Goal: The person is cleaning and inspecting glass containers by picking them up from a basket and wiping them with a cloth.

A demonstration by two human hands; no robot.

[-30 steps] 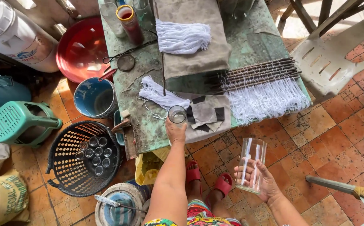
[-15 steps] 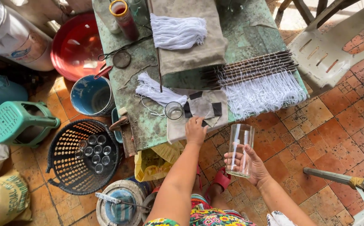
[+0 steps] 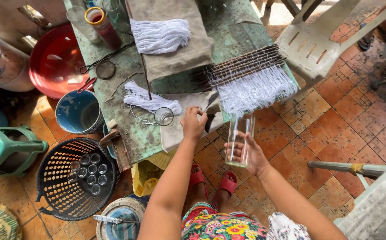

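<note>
Glass in right hand: clear tall tumbler (image 3: 240, 140), upright, held off the bench edge above the tiled floor (image 3: 335, 115); right hand (image 3: 250, 154) wrapped round its lower part, fingers closed on it.
Left hand: left hand (image 3: 194, 124) curled with fingertips pinched on the grey cloth (image 3: 188, 118) at the near edge of the bench (image 3: 135, 133); whether anything else is in the pinch cannot be told.
Small glass: short clear glass (image 3: 163, 116) stands on the bench just left of the left hand, apart from it.
White threads: one bundle (image 3: 151, 101) lies beside the small glass; another (image 3: 159, 35) rests on a khaki cloth (image 3: 188, 55) farther back; a fringed lot hangs from a dark slatted mat (image 3: 246, 69) on the right.
Container with label: tall red-filled tube with yellow rim (image 3: 103, 26) at the far left corner of the bench.
Floor, left: black perforated basket (image 3: 75, 182) holding small glasses; blue bucket (image 3: 79, 111); red basin (image 3: 55, 60); green stool (image 3: 4, 149); white drum with a blue mark (image 3: 0, 64).
Right: white plastic chair (image 3: 330, 38).
</note>
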